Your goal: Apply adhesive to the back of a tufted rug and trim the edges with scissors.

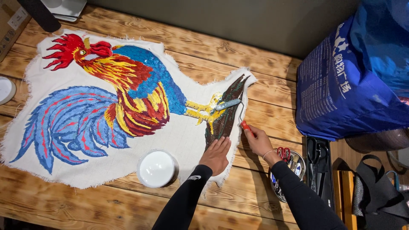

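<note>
So there's a big rooster mosaic (110, 98) laid out on a rough plank table (238, 55), scorched-looking wood with heavy dark grain. The rooster is built from tiny tiles on white fabric with frayed edges: red comb, blue neck, yellow and red body, long blue tail feathers with red streaks. The yellow feet stand on a dark brown branch shape at the right end of the fabric.

The left hand (216, 154) lies flat, fingers straight and together, pressing on the lower part of that brown bit. Nothing is gripped in it. The right hand (257, 140) is closed around the red handle of a small roller (232, 108). It has a thin bent metal arm, and its pale cylinder head sits on the mosaic right where the yellow feet meet the brown patch. Both arms are in black sleeves, and there's a thin bracelet on the right wrist.

A round white lid or tub (156, 168) sits on the fabric's bottom edge, just left of the flat hand. To the right, near the roller hand, there's a shiny metal bowl (294, 168) with red-handled scissors and other bits in it. Beside that is a black tray with scissors (317, 166). A big blue woven bag (353, 76) fills the upper right corner.
</note>
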